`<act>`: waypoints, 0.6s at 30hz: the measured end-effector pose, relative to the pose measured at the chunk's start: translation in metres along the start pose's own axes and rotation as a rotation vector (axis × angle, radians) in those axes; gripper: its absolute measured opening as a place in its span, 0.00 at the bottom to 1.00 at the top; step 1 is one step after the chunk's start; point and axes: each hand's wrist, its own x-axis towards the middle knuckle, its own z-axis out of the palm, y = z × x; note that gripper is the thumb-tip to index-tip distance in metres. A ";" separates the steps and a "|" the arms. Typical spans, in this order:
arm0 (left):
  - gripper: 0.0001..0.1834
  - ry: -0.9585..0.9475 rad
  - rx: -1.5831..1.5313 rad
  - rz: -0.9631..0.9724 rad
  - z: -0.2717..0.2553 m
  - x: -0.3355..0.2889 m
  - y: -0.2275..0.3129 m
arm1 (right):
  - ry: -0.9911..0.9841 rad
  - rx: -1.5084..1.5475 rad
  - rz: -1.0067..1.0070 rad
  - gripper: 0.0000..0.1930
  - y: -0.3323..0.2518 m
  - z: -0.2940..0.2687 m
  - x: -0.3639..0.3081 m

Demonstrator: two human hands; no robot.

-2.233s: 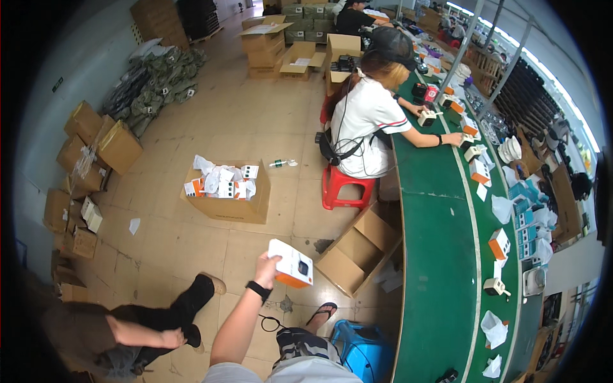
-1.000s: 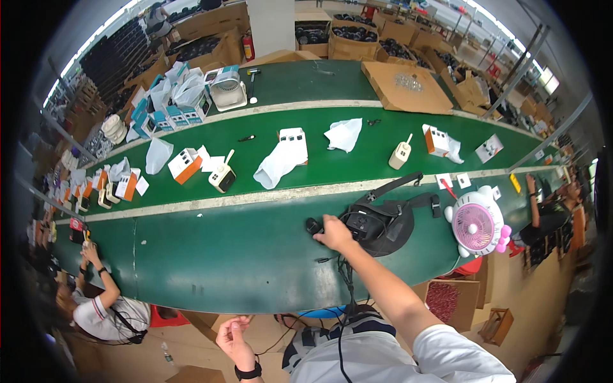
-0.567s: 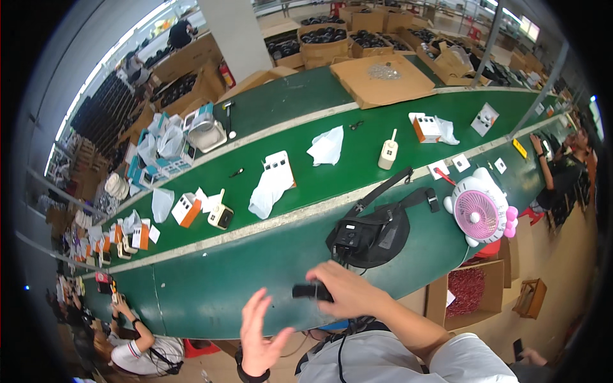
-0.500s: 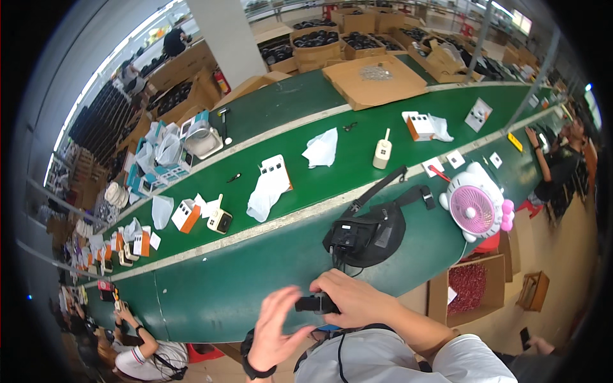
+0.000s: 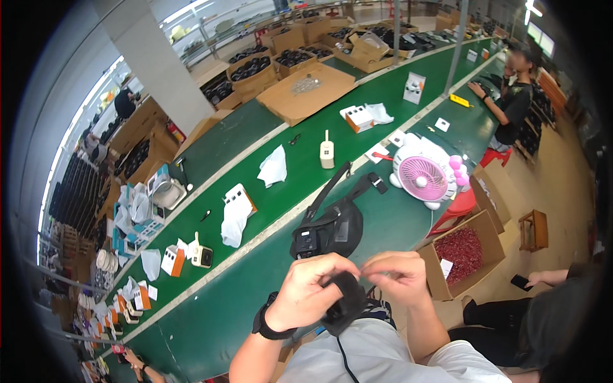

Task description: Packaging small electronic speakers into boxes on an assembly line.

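Observation:
Close to my body, my left hand (image 5: 310,290) is closed round a dark, soft-looking black piece (image 5: 348,303), blurred, its exact kind unclear. A black cord runs down from beneath it over my grey shirt. My right hand (image 5: 401,276) is at the other side of this piece, thumb and fingers pinched by its upper edge; what they hold, if anything, is too small to make out. A black band (image 5: 265,319) circles my left wrist. Just beyond my hands, a black waist bag (image 5: 332,226) with a strap and buckle lies on the green table (image 5: 242,300).
A white and pink fan (image 5: 424,175) stands right of the bag. Farther off, a green conveyor (image 5: 290,214) carries small cream devices (image 5: 327,153), boxes and plastic bags. A carton of red pieces (image 5: 463,255) sits at the right. Other people are at both sides.
My left hand, open before, has closed round the black piece. The right hand has let go of a black strap with a buckle and shifted right. The view has turned rightward.

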 end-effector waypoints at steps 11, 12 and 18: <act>0.07 0.056 -0.329 -0.328 0.007 0.008 0.020 | -0.239 -0.352 -0.576 0.08 0.008 0.028 0.011; 0.07 0.070 -0.332 -0.326 0.005 0.009 0.020 | -0.164 -0.445 -0.702 0.08 0.005 0.030 0.012; 0.05 -0.065 -0.442 -0.233 0.014 0.000 -0.011 | -0.001 -0.375 -0.702 0.05 -0.026 0.041 0.016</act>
